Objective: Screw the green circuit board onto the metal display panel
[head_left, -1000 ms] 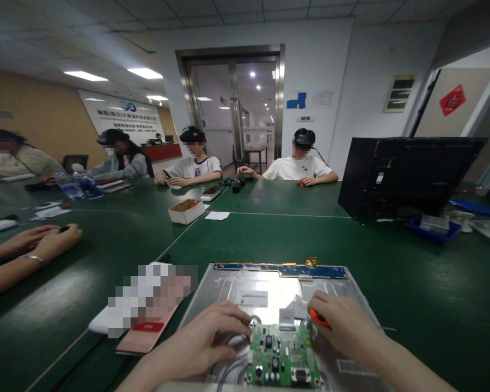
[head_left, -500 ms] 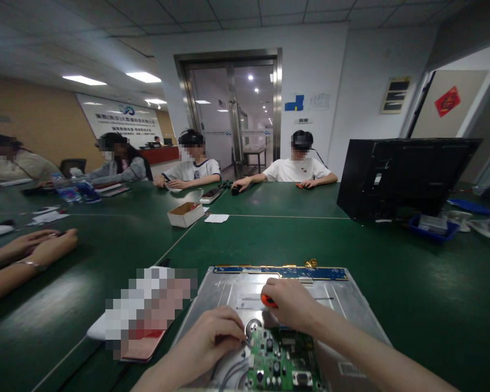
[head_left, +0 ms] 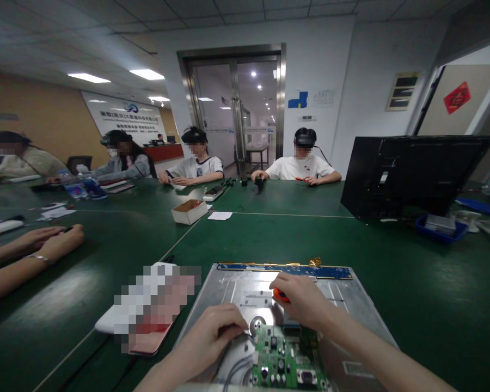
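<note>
A flat metal display panel [head_left: 367,305] lies on the table before me, with a blue circuit strip [head_left: 286,270] along its far edge. A green circuit board [head_left: 288,356] sits on its near half. My left hand [head_left: 214,335] is at the board's upper left corner, thumb and fingers pinched on a thin cable [head_left: 251,338]; the fingertips partly cover it. Grey cables [head_left: 231,373] curve below that hand. Above the board, my right hand [head_left: 302,299] is closed round the orange handle of a screwdriver [head_left: 280,295], whose thin shaft points right, clear of the board.
Left of the panel lie a white device [head_left: 108,321] and a pink case [head_left: 149,343], partly blurred out. A small open box [head_left: 190,211] and a paper [head_left: 219,216] lie farther off. A black monitor [head_left: 416,174] stands right. Another person's hands [head_left: 57,245] are at left; several people sit around.
My view has shifted slightly, so the scene sits a little differently. Both hands keep their grips, the right one slightly farther right. Across the table, a person's hand has lifted a black object.
</note>
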`<control>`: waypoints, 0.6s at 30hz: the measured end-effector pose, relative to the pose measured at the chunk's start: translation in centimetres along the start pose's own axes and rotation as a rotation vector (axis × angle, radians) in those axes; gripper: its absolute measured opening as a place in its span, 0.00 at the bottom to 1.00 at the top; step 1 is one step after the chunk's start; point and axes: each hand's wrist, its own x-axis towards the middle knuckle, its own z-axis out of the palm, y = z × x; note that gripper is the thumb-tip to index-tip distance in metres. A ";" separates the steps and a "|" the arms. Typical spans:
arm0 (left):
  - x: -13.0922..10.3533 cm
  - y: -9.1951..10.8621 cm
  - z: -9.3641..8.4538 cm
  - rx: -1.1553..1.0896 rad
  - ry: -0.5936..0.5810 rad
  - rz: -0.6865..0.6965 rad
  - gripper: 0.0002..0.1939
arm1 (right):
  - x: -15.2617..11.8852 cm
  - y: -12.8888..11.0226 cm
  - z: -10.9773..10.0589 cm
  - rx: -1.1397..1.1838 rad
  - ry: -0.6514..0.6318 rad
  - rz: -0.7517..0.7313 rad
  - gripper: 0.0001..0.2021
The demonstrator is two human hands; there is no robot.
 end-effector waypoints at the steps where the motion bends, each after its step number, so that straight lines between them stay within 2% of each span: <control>1: 0.0 0.0 -0.1 -0.004 0.005 -0.007 0.10 | -0.4 0.2 -0.1 0.004 0.008 0.006 0.11; 6: -0.2 0.1 -0.3 0.003 0.011 -0.008 0.10 | -2.6 1.1 -0.5 0.015 0.047 0.042 0.12; 12: -0.7 1.0 0.0 0.037 -0.113 0.048 0.11 | -5.2 1.9 -0.4 0.030 0.057 0.073 0.16; 18: -1.0 1.7 0.5 0.122 -0.149 0.016 0.13 | -7.0 3.0 -0.7 0.101 0.101 0.120 0.14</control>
